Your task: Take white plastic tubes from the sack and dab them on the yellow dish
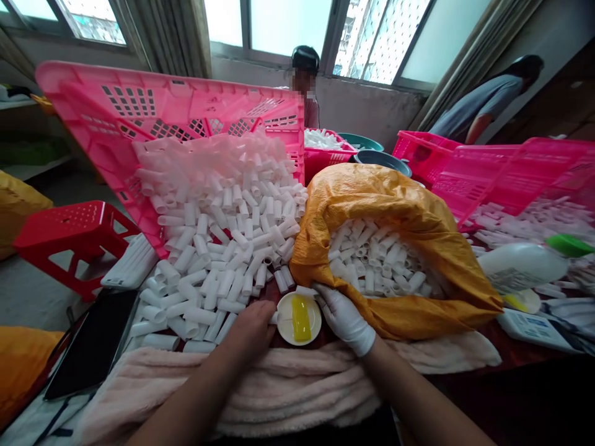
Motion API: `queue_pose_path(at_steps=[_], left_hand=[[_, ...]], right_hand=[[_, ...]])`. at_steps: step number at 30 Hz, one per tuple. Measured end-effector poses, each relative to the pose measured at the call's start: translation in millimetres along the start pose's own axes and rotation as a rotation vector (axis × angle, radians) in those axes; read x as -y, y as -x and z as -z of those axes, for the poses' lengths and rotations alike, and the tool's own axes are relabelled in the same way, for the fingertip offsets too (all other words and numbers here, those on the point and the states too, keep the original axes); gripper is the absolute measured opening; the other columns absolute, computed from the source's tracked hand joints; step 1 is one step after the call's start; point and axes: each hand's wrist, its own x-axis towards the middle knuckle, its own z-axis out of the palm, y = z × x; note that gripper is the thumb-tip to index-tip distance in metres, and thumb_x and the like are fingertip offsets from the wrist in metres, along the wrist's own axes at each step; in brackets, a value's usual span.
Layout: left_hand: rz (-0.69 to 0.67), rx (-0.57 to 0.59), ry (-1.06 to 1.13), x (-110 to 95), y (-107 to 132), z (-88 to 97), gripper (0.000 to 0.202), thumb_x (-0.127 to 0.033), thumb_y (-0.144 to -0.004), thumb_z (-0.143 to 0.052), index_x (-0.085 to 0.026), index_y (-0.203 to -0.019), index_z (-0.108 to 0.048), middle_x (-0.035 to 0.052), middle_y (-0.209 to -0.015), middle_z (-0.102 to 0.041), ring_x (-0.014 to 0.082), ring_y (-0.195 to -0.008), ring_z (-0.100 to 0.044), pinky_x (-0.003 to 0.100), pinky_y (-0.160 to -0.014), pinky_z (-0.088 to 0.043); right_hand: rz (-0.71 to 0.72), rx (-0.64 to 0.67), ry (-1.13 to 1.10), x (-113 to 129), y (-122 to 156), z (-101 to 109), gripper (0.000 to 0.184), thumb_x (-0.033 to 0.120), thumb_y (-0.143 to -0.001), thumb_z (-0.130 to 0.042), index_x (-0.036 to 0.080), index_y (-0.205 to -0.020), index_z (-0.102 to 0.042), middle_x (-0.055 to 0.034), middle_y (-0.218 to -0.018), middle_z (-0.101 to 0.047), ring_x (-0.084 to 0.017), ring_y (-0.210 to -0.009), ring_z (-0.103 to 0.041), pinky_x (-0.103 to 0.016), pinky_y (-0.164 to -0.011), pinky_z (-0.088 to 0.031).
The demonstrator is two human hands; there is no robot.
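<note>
Far back, a window and, partly hidden behind the crates, a co-worker, with another co-worker bent over at the right. Across the left of the cluttered table, a large pink crate, tilted up, its lower edge buried under a heap of white tubes. At the right, a second pink crate, also tilted and cut off by the frame, above more tubes. In the middle, a yellow woven sack, its mouth folded back around a packed mass of white tubes, the depth of the pile hidden inside. Along the near edge, a pale pink towel, with a dark tablet to its left. Between the hands, a small white saucer holding a yellow bar, too blurred to identify. Left hand bare and loosely curled beside the saucer's rim, its palm and any held object hidden by the back of the hand, so no telling whether anything sits in its grip. Right hand in a white glove, fingers narrowly together, their tips against a single white tube just above the saucer, at the sack's lip; firm hold or mere touch impossible to tell.
</note>
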Motion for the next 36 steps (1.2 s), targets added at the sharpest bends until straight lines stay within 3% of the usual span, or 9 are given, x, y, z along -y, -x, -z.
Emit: queue_pose_path(at_steps=[6, 14, 19, 23, 33, 36], left_hand=[[-0.022, -0.007, -0.011, 0, -2, 2.2, 0.015, -0.012, -0.070, -0.043, -0.019, -0.080, -0.052, 0.0048, -0.085, -0.060, 0.0190, -0.085, -0.054, 0.029, -0.076, -0.042], [-0.038, -0.033, -0.045, -4, -1, 1.9, 0.013, -0.012, -0.072, -0.043, -0.019, -0.079, -0.052, 0.0046, -0.086, -0.060, 0.0184, -0.085, -0.055, 0.029, -0.076, -0.042], [-0.044, -0.046, -0.070, -4, -1, 2.4, 0.012, -0.013, -0.072, -0.043, -0.019, -0.078, -0.052, 0.0043, -0.083, -0.060, 0.0177, -0.084, -0.055, 0.028, -0.075, -0.042], [-0.065, -0.057, -0.093, -3, 0, 2.4, 0.011, -0.014, -0.073, -0.044, -0.019, -0.078, -0.051, 0.0039, -0.083, -0.060, 0.0178, -0.083, -0.055, 0.028, -0.074, -0.042], [-0.095, -0.052, -0.132, -4, 1, 4.1, 0.011, -0.014, -0.073, -0.043, -0.019, -0.080, -0.052, 0.0043, -0.084, -0.060, 0.0182, -0.084, -0.055, 0.028, -0.075, -0.043], [-0.090, -0.052, -0.128, -4, 0, 4.3, 0.012, -0.014, -0.072, -0.044, -0.019, -0.080, -0.052, 0.0044, -0.084, -0.060, 0.0185, -0.085, -0.056, 0.028, -0.076, -0.043]], right_hand=[[0.019, 0.049, -0.089, 9, -2, -3, 0.025, 0.023, -0.083, -0.045, 0.022, -0.103, -0.062, -0.0049, -0.105, -0.065, -0.019, -0.099, -0.060, -0.035, -0.091, -0.048], [-0.046, 0.001, -0.172, 7, 3, -13, 0.024, 0.023, -0.084, -0.043, 0.018, -0.099, -0.062, -0.0082, -0.104, -0.064, -0.021, -0.097, -0.060, -0.037, -0.091, -0.047], [-0.088, -0.019, -0.147, -2, 9, -13, 0.029, 0.026, -0.086, -0.042, 0.017, -0.108, -0.057, -0.0095, -0.108, -0.062, -0.022, -0.101, -0.058, -0.040, -0.094, -0.044], [-0.082, -0.017, -0.162, -4, 11, -14, 0.022, 0.025, -0.083, -0.045, 0.018, -0.097, -0.061, -0.0079, -0.100, -0.064, -0.021, -0.094, -0.059, -0.040, -0.091, -0.046], [-0.081, -0.040, -0.161, 1, 10, -16, 0.019, 0.024, -0.082, -0.046, 0.018, -0.092, -0.060, -0.0072, -0.095, -0.064, -0.020, -0.091, -0.059, -0.038, -0.090, -0.045], [-0.078, -0.059, -0.193, -2, 12, -15, 0.023, 0.027, -0.081, -0.049, 0.017, -0.100, -0.058, -0.0073, -0.101, -0.062, -0.020, -0.095, -0.058, -0.038, -0.091, -0.045]])
